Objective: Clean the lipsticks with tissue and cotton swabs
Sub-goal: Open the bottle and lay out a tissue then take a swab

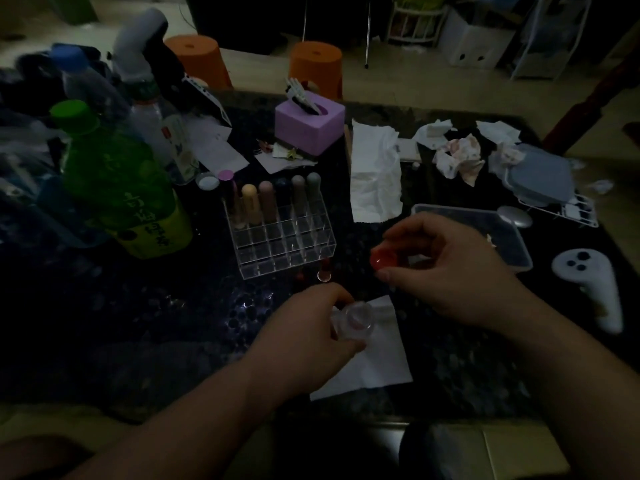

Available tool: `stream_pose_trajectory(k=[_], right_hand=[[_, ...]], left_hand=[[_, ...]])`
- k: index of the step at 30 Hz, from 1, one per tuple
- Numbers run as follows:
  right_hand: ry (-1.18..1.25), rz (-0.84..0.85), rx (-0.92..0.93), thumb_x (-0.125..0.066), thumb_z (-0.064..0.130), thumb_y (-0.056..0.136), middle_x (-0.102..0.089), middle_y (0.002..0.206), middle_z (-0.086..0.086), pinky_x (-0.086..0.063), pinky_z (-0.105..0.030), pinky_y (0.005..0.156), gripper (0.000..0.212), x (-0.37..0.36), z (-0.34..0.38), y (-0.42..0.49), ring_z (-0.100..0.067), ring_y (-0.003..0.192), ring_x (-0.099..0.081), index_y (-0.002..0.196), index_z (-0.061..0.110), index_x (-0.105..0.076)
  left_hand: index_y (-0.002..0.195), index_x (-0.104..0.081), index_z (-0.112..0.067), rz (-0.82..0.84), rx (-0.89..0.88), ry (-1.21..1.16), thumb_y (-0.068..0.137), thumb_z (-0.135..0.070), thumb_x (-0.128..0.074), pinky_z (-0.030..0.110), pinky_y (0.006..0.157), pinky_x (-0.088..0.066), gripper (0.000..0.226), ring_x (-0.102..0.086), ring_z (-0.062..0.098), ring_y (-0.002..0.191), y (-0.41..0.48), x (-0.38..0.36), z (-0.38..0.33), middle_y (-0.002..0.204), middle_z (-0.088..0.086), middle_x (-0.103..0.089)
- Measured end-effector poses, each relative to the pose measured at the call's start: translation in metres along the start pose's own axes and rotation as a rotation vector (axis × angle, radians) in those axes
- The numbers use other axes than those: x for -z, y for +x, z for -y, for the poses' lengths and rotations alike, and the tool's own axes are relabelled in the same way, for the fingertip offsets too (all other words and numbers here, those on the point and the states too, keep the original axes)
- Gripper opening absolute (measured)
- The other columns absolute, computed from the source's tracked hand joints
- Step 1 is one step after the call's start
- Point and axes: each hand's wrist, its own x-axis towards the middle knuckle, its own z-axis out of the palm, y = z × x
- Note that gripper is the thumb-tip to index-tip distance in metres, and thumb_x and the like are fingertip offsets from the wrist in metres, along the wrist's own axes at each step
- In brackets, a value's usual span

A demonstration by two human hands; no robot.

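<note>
Fingers of the left hand (pixel 310 329) curl round a clear, round plastic lipstick case (pixel 356 320), its open mouth facing upward. The right hand (pixel 460 271) pinches a glossy red lipstick piece (pixel 382 259) just up and right of it, near but apart; its long axis is hidden in the dim light. A flat white tissue (pixel 379 367) lies on the dark speckled desk (pixel 138 323) under the left hand. Beyond stands a clear acrylic rack (pixel 287 247) holding upright pastel lipstick tubes (pixel 266 199).

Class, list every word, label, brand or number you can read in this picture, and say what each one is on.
Green bottle: large dark characters on its label, too blurred to read.
Clear bottle: small label print, unreadable.
Paper slip: faint print, too small to read.
Nothing here can be quoted.
</note>
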Motion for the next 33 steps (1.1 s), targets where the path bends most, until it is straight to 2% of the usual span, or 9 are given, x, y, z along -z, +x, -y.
stream_pose_trajectory(k=[2,5,10,12,14,16,19,24,33], right_hand=[[-0.01,0.026,0.065,-0.084,0.008,0.074,-0.075,0.096,0.015,-0.049,-0.009,0.081,0.049,-0.003,0.0,-0.003,0.005,0.096,-0.067,0.115,0.023,-0.065],[-0.003,0.02,0.157,-0.082,0.007,0.076,-0.074,0.104,0.012,-0.049,-0.011,0.087,0.058,-0.006,0.001,-0.008,0.004,0.103,-0.066,0.128,0.022,-0.061],[0.051,-0.016,0.228,-0.081,0.006,0.077,-0.073,0.11,0.01,-0.052,-0.017,0.09,0.064,-0.01,0.004,-0.016,-0.001,0.108,-0.065,0.134,0.021,-0.057],[0.071,-0.023,0.256,-0.081,0.007,0.077,-0.072,0.112,0.009,-0.053,-0.022,0.093,0.067,-0.011,0.005,-0.018,-0.002,0.11,-0.065,0.137,0.02,-0.055],[0.096,-0.034,0.301,-0.081,0.008,0.077,-0.071,0.113,0.008,-0.052,-0.024,0.096,0.068,-0.012,0.008,-0.021,-0.003,0.112,-0.064,0.138,0.018,-0.053],[0.137,-0.059,0.357,-0.081,0.011,0.077,-0.071,0.114,0.008,-0.051,-0.023,0.096,0.067,-0.015,0.012,-0.025,-0.003,0.112,-0.064,0.138,0.015,-0.053],[0.225,-0.088,0.418,-0.078,0.007,0.078,-0.07,0.117,0.003,-0.051,-0.022,0.096,0.065,-0.019,0.018,-0.028,-0.006,0.114,-0.064,0.138,0.01,-0.052],[0.222,-0.104,0.444,-0.077,0.002,0.081,-0.069,0.119,0.001,-0.051,-0.022,0.095,0.068,-0.027,0.021,-0.026,-0.007,0.115,-0.064,0.142,0.007,-0.046],[0.252,-0.078,0.384,-0.076,0.008,0.081,-0.07,0.114,0.006,-0.052,-0.027,0.097,0.075,-0.038,0.019,-0.027,-0.008,0.112,-0.066,0.147,0.011,-0.04]], left_hand=[[0.099,-0.054,-0.04,0.013,0.007,0.025,0.077,-0.047,-0.078,0.03,0.073,-0.053,0.033,-0.057,0.001,0.082,0.004,-0.003,0.003,0.095,-0.017,-0.056],[0.101,-0.053,-0.04,0.025,0.014,0.042,0.075,-0.05,-0.078,0.034,0.072,-0.054,0.037,-0.056,0.002,0.081,0.006,-0.003,0.003,0.096,-0.017,-0.055],[0.119,-0.048,-0.046,0.046,0.034,0.083,0.065,-0.064,-0.079,0.028,0.077,-0.055,0.065,-0.057,-0.001,0.093,-0.001,0.008,-0.002,0.113,-0.021,-0.055],[0.117,-0.049,-0.049,-0.007,0.026,0.03,0.065,-0.068,-0.079,0.022,0.074,-0.053,0.064,-0.058,-0.004,0.091,-0.009,0.026,-0.013,0.109,-0.022,-0.059],[0.113,-0.054,-0.048,-0.054,0.04,-0.224,0.065,-0.061,-0.083,0.021,0.065,-0.053,0.059,-0.063,0.0,0.078,-0.016,0.045,-0.026,0.102,-0.02,-0.067],[0.117,-0.057,-0.033,-0.019,0.019,-0.598,0.065,-0.04,-0.089,0.036,0.058,-0.055,0.061,-0.066,0.019,0.067,-0.02,0.056,-0.036,0.099,-0.009,-0.074],[0.121,-0.054,-0.012,0.001,-0.081,-0.952,0.069,-0.01,-0.08,0.029,0.047,-0.048,0.059,-0.066,0.024,0.061,-0.025,0.059,-0.038,0.099,0.011,-0.075],[0.122,-0.052,-0.014,-0.037,-0.068,-1.053,0.073,-0.006,-0.078,0.027,0.044,-0.047,0.056,-0.066,0.024,0.057,-0.023,0.06,-0.04,0.093,0.014,-0.075],[0.113,-0.067,-0.015,-0.071,-0.02,-0.924,0.077,-0.004,-0.072,0.029,0.046,-0.047,0.038,-0.066,0.026,0.057,-0.026,0.066,-0.036,0.095,0.012,-0.077]])
